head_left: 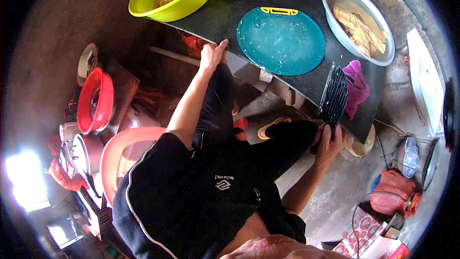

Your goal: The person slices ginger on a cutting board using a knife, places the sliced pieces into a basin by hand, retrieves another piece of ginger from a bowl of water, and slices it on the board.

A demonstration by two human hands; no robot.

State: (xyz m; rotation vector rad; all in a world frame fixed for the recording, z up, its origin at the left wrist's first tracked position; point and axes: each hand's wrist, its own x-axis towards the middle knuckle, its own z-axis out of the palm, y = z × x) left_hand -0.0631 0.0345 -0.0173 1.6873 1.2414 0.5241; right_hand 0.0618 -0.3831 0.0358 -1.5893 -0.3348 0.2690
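At the edge of a dark table (220, 24), my left hand (212, 56) is closed with its thumb at the rim. My right hand (328, 143) grips the lower end of a broad dark ridged blade (333, 97), speckled with pale bits. The blade lies over the table's right part, beside a purple cloth (355, 88). Between my hands, farther back, is a round teal cutting board (281, 41) with a yellow handle and scattered crumbs.
A yellow-green basin (173, 5) holds pale shreds. Pale folded pieces sit in liquid in a grey basin (335, 26). Left are a red basket (96, 100) and a pink chair (111, 163). A red bag (393, 193) and boxes stand at lower right.
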